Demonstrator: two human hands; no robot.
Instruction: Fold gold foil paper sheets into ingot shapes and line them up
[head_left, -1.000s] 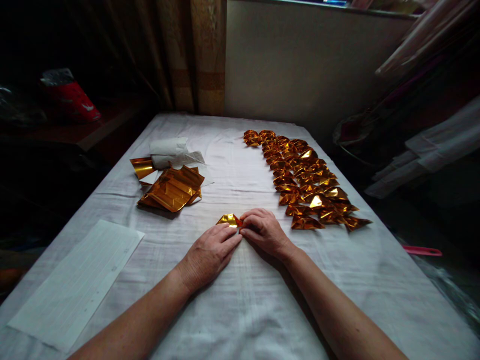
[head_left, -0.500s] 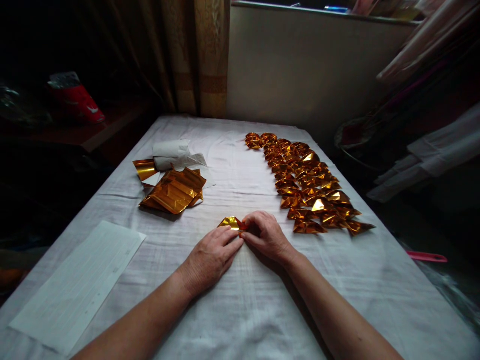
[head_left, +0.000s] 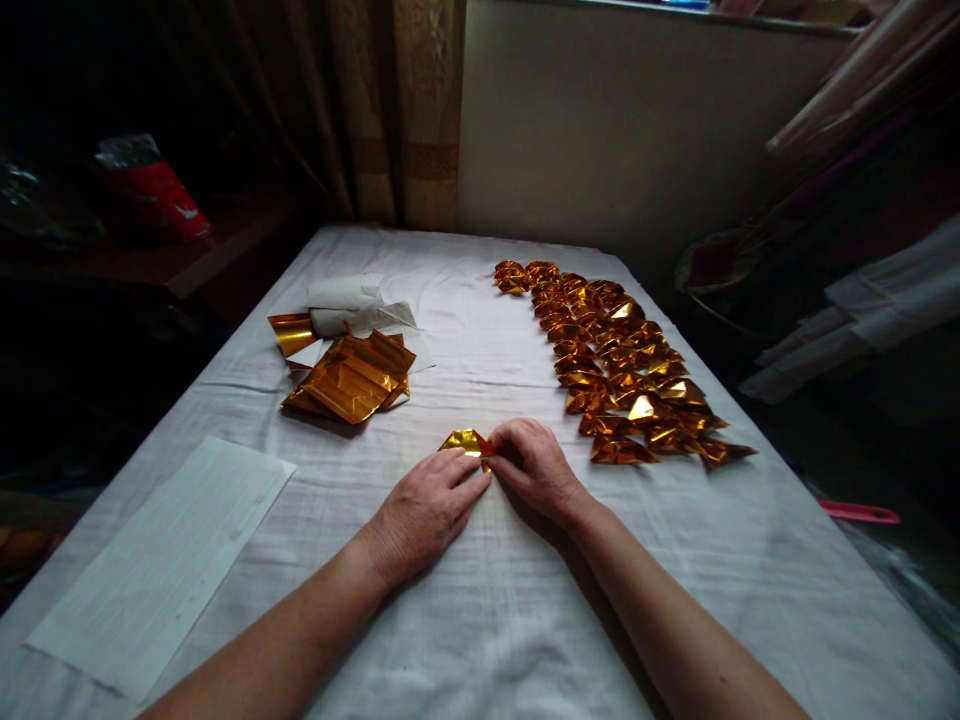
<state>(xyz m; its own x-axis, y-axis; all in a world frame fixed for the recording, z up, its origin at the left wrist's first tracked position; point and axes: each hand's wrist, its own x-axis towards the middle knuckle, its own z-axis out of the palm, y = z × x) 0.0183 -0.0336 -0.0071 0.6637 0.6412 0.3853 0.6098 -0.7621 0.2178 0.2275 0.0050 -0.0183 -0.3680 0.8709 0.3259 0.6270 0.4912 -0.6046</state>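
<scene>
A partly folded piece of gold foil paper (head_left: 465,440) lies on the white cloth in front of me. My left hand (head_left: 425,508) presses on its near left side, fingers laid together over it and covering part of it. Thumb and forefinger of my right hand (head_left: 534,470) pinch its right end. To the right, several folded gold foil pieces (head_left: 611,360) stand in rows. On the left is a loose stack of flat gold foil sheets (head_left: 352,378), with a roll of whitish paper (head_left: 345,293) behind it.
A long pale lined paper sheet (head_left: 165,560) lies at the left front of the cloth-covered surface (head_left: 480,620). Off the left edge stands a red container (head_left: 159,195) on a dark shelf. A pink handle (head_left: 859,512) shows past the right edge. White cloth (head_left: 885,290) hangs at right.
The view has shifted slightly, so everything sits a little to the right and higher. Both hands stay on the gold foil paper, with the right fingers moving only slightly at its end.
</scene>
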